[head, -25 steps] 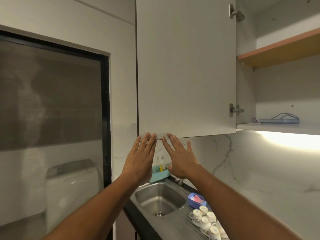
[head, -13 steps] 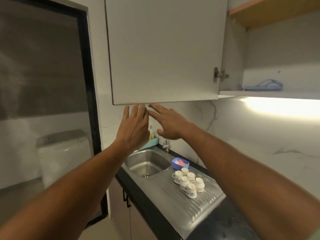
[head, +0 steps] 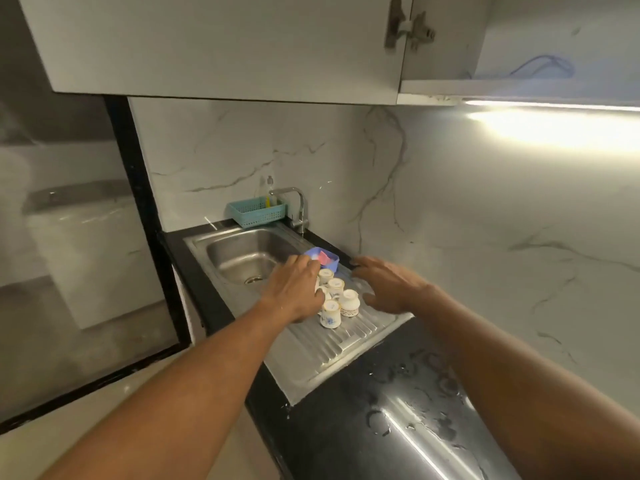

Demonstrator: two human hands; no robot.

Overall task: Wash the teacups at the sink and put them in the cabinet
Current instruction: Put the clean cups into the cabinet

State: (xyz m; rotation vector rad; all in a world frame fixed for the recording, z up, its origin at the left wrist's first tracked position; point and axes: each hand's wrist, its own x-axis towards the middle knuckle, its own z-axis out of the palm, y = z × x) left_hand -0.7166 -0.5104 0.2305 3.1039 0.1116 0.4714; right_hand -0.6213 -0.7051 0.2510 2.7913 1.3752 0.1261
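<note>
Several small white teacups stand upside down in a cluster on the ribbed steel drainboard to the right of the sink bowl. My left hand hovers over the left side of the cluster and hides some cups; whether it touches them I cannot tell. My right hand is spread just right of the cups, fingers straight, holding nothing. Overhead, the wall cabinet has its white door swung open to the left.
A blue tub with a pink sponge sits behind the cups. A teal basket with a soap bottle and the tap stand at the back of the sink. The black counter near me is wet. A cable lies on the cabinet shelf.
Both hands have come down from the lower edge of the cabinet door to the teacups on the drainboard. My view has tilted down toward the sink.
</note>
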